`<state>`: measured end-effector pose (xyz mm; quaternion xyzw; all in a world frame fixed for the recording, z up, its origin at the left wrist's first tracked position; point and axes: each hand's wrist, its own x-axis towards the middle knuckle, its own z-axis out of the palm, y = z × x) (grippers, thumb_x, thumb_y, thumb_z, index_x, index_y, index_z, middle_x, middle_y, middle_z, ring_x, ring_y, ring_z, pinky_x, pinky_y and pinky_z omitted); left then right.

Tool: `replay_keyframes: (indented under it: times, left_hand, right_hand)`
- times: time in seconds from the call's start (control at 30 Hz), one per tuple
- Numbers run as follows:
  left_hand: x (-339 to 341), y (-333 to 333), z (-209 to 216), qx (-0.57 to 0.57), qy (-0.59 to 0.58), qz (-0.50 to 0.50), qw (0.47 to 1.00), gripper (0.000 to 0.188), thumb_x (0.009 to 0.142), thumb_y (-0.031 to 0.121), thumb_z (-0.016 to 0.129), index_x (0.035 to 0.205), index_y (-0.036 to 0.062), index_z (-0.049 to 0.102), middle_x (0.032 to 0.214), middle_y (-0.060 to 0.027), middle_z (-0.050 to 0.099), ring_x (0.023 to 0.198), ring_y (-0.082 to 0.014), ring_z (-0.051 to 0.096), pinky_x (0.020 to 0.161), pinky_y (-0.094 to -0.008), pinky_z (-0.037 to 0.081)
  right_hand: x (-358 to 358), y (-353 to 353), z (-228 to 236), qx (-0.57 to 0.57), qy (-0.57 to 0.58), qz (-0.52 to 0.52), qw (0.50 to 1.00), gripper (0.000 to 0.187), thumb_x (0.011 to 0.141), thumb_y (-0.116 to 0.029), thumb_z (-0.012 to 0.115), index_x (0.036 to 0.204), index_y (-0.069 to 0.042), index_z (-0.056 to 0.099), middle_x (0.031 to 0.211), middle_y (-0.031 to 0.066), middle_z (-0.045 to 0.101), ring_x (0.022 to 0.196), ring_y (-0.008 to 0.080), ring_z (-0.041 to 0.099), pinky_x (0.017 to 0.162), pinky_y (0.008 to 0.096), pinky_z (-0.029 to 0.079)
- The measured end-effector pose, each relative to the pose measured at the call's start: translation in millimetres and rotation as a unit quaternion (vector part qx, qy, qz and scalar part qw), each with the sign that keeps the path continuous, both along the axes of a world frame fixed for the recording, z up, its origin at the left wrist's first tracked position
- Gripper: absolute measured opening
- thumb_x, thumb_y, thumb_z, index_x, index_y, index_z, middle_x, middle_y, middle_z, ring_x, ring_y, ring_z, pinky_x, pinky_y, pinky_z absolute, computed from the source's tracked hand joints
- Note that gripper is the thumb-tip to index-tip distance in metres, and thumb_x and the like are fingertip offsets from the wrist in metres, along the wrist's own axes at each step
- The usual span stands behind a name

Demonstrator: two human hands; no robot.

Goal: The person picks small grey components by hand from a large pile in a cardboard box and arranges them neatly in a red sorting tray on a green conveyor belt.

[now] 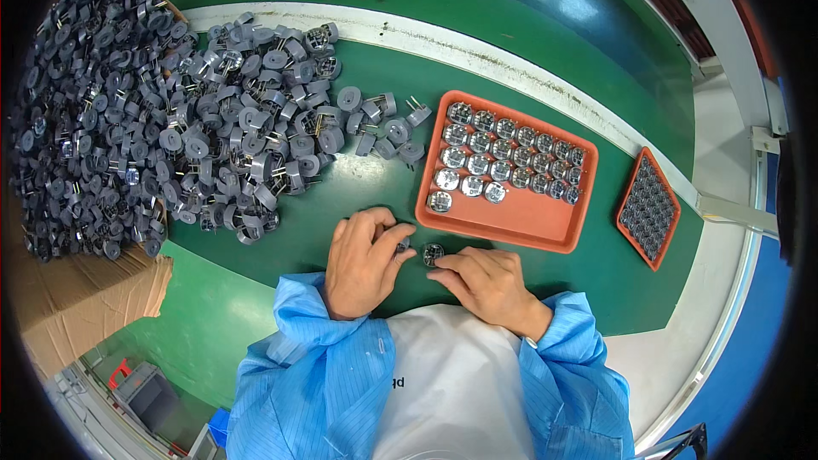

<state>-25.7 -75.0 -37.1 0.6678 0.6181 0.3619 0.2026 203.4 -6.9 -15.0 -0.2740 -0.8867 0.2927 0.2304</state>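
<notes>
My left hand (362,262) is closed, thumb and forefinger pinching a small grey part (403,244) that they mostly cover. Just right of it, my right hand (490,283) holds a small round component (433,253) between thumb and fingertips; its dark face with silvery bits points up. The two parts are a short gap apart, low over the green tabletop. Beyond my hands lies an orange-red tray (520,234), where round silvery-faced components (478,143) stand in rows over its far and middle part.
Grey round parts with metal pins form a large heap (247,128) at the left, running back into a cardboard box (94,311). A few loose grey parts (396,129) lie left of the tray. A second, filled orange tray (649,209) is farther right. A white rail (400,32) borders the back.
</notes>
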Motion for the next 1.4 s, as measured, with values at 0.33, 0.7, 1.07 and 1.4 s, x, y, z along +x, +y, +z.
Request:
replay_keyframes:
  times: [0.33, 0.7, 1.07, 1.4]
  left_hand:
    - [-2, -3, 1, -0.018, 0.024, -0.016, 0.999, 0.053, 0.083, 0.015, 0.091, 0.131, 0.0040, 0.071, 0.122, -0.0133, 0.065, 0.106, -0.0340, 0.064, 0.090, -0.0460, 0.048]
    - [-5, -3, 3, -0.033, -0.002, -0.005, 0.999, 0.049, 0.081, 0.011, 0.093, 0.121, 0.0028, 0.067, 0.127, -0.0172, 0.065, 0.113, -0.0382, 0.065, 0.094, -0.0481, 0.049]
    - [1, -1, 19, -0.080, -0.141, -0.043, 0.986, 0.055, 0.078, 0.000, 0.092, 0.126, 0.0031, 0.066, 0.112, -0.0125, 0.072, 0.089, -0.0309, 0.071, 0.081, -0.0434, 0.059]
    - [20, 13, 13, -0.027, -0.199, -0.091, 0.975, 0.056, 0.083, -0.004, 0.090, 0.131, 0.0027, 0.062, 0.109, -0.0126, 0.069, 0.087, -0.0268, 0.068, 0.078, -0.0387, 0.058]
  right_hand:
    - [-6, 17, 15, 0.067, -0.020, 0.043, 0.997, 0.020, 0.083, -0.010, 0.081, 0.102, -0.007, 0.079, 0.104, 0.0078, 0.069, 0.096, 0.0286, 0.066, 0.079, 0.0416, 0.056]
    - [-6, 55, 15, 0.132, -0.038, -0.112, 0.984, 0.021, 0.080, -0.004, 0.087, 0.098, -0.004, 0.079, 0.102, 0.0066, 0.068, 0.099, 0.0304, 0.062, 0.084, 0.0443, 0.049]
    - [-16, 22, 31, 0.043, 0.022, 0.020, 0.999, 0.034, 0.080, -0.011, 0.090, 0.112, -0.004, 0.079, 0.110, 0.0074, 0.069, 0.101, 0.0306, 0.063, 0.083, 0.0448, 0.049]
    - [-1, 20, 29, -0.009, 0.062, -0.016, 0.998, 0.034, 0.077, -0.002, 0.089, 0.108, 0.000, 0.078, 0.104, 0.0102, 0.071, 0.092, 0.0316, 0.065, 0.080, 0.0440, 0.055]
